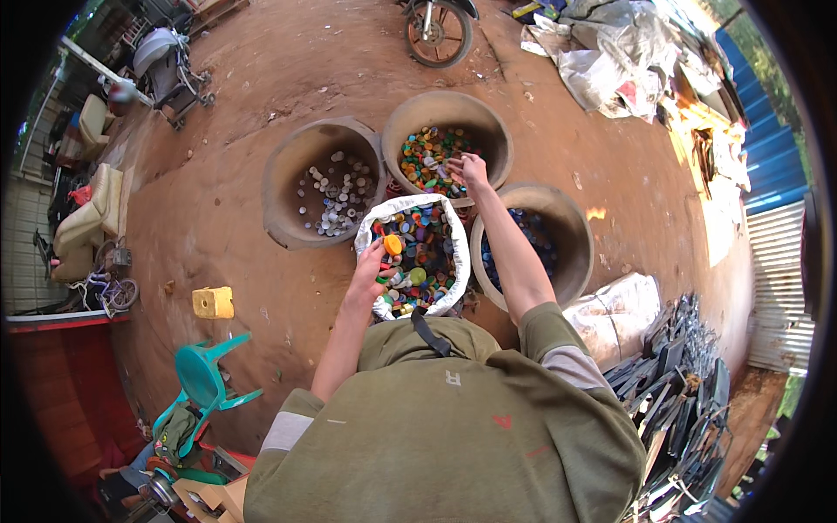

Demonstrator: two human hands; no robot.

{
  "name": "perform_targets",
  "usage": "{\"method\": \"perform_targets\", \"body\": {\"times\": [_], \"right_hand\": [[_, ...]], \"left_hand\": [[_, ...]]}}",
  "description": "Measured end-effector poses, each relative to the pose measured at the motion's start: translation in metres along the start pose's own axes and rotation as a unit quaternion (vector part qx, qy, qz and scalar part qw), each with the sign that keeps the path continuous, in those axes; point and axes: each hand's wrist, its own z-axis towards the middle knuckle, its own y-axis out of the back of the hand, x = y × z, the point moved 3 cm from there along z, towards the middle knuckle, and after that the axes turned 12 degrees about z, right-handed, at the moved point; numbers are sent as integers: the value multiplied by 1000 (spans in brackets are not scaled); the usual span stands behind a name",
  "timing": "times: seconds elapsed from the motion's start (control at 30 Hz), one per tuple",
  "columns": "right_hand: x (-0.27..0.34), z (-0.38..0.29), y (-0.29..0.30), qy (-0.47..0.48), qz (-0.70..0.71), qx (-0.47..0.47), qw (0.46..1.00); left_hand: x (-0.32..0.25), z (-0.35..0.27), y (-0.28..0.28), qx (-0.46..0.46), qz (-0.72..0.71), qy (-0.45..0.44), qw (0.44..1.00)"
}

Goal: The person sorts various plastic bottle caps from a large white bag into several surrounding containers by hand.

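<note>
An open white sack (460, 256) of mixed coloured plastic bottle caps stands right in front of me. Over its left side, my left hand (374, 269) holds an orange cap (392, 244), with red and green caps by its fingers. My right hand (468, 172) reaches over the far round tub (446, 104), fingers spread, above orange, green and other caps; no cap is visible in it. White and pale caps lie in the left tub (278, 176). Blue caps lie in the right tub (579, 242), partly hidden by my right forearm.
A yellow block-like object (213, 303) and a turquoise plastic chair (199, 376) are on the left. A motorcycle wheel (438, 33) is beyond the tubs. A white bundle (618, 317) and a heap of dark strips (686, 386) lie at the right. A stroller (167, 68) stands far left.
</note>
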Motion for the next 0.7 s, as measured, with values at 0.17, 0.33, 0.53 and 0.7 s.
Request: {"method": "perform_targets", "body": {"times": [0.17,0.33,0.53,0.7], "right_hand": [[-7,-84,-24,45,-114,175,977],[-13,-192,-48,78,-130,308,939],[-31,-213,-39,46,-25,246,968],[-42,-214,-31,-25,132,230,964]], "left_hand": [[-4,23,-3,-6,27,-8,1000],[-22,20,-32,-42,135,-50,989],[-23,3,-42,-79,180,-59,979],[-22,-4,-29,-84,161,-69,981]]}}
